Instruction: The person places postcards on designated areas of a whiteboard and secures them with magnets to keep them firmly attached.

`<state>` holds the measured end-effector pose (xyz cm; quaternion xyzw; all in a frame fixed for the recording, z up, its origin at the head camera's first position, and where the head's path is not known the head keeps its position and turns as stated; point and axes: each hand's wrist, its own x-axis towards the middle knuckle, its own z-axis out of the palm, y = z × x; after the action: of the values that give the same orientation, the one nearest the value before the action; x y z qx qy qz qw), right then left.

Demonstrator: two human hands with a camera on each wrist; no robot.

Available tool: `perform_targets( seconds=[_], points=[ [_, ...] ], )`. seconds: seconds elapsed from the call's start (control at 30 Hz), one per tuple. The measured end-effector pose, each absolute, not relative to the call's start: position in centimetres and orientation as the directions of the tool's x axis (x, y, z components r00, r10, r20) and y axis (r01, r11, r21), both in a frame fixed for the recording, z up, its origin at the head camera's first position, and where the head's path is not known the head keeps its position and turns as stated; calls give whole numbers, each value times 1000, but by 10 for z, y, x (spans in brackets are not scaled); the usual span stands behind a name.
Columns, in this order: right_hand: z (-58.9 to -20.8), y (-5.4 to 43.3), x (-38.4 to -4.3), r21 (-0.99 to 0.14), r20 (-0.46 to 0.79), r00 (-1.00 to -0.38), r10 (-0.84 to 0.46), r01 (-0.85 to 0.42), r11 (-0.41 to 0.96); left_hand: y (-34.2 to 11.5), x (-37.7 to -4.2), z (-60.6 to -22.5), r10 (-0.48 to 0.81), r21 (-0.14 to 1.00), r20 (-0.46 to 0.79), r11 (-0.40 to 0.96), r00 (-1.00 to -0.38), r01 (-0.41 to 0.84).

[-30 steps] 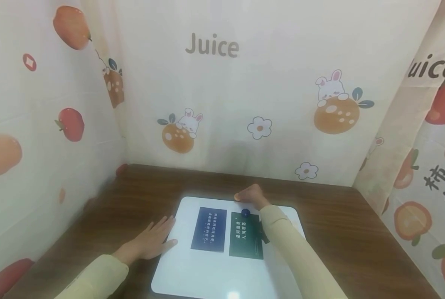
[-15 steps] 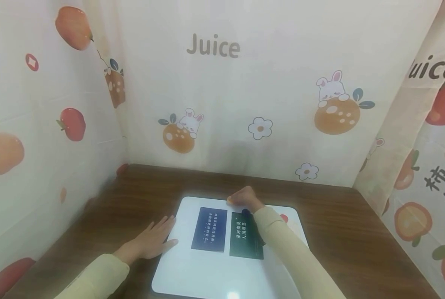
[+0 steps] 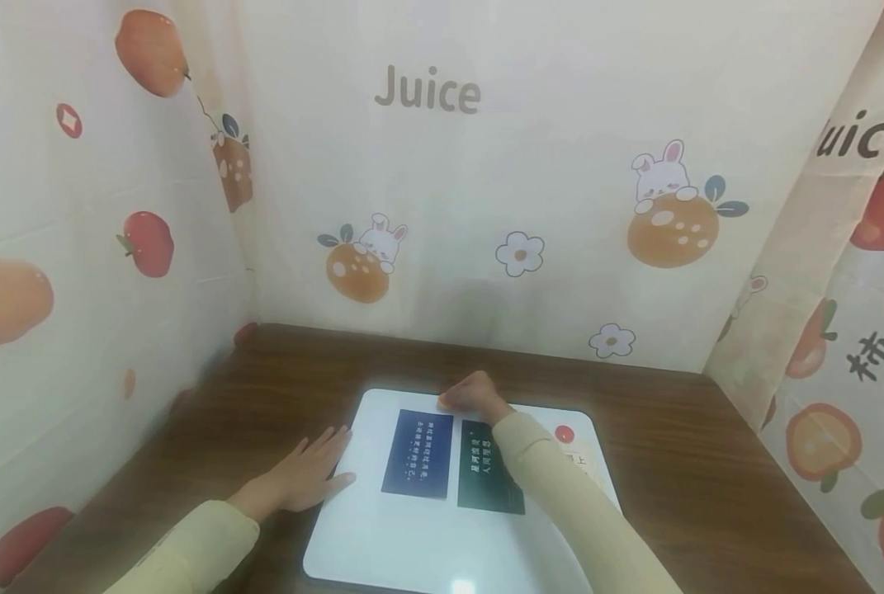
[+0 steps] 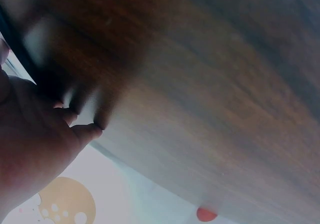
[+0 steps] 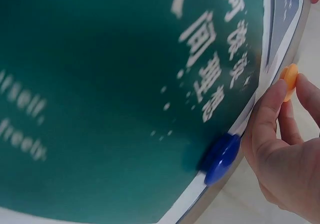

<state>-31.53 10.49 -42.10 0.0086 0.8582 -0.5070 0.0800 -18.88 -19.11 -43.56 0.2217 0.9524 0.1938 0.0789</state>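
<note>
Between thumb and fingers, my right hand (image 3: 479, 394) pinches an orange round magnet (image 5: 290, 82) at the far edge of a white board (image 3: 382, 544). Beneath that hand and sleeve lies a green card (image 3: 479, 487) with white writing, partly covered. A blue magnet (image 5: 222, 158) sits on the green card's edge in the right wrist view; the arm hides it from the head view. Left of the green card is a dark blue card (image 3: 417, 454). My left hand (image 3: 300, 478) rests at the board's left edge, fingers extended.
A red magnet (image 3: 564, 434) sits at the board's far right, above a pale card (image 3: 581, 464) partly behind the right sleeve. The board lies on a brown wooden table (image 3: 694, 462). Fruit-printed cloth (image 3: 456, 181) hangs around the table's back and sides.
My right hand has moved left along the board's far edge, from above the green card toward the dark blue card. The red magnet has come into view. My left hand stays put.
</note>
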Motion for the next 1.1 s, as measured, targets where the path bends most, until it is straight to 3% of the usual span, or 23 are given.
perform_targets(
  seconds=[0.6, 1.1],
  points=[
    [-420, 79, -312, -858, -143, -979, -148, 48, 511, -191, -189, -435, 450, 384, -68, 836, -890, 393],
    [-415, 72, -311, -804, -169, -975, -142, 54, 592, -193, -190, -443, 471, 379, -34, 822, -882, 425]
  ],
)
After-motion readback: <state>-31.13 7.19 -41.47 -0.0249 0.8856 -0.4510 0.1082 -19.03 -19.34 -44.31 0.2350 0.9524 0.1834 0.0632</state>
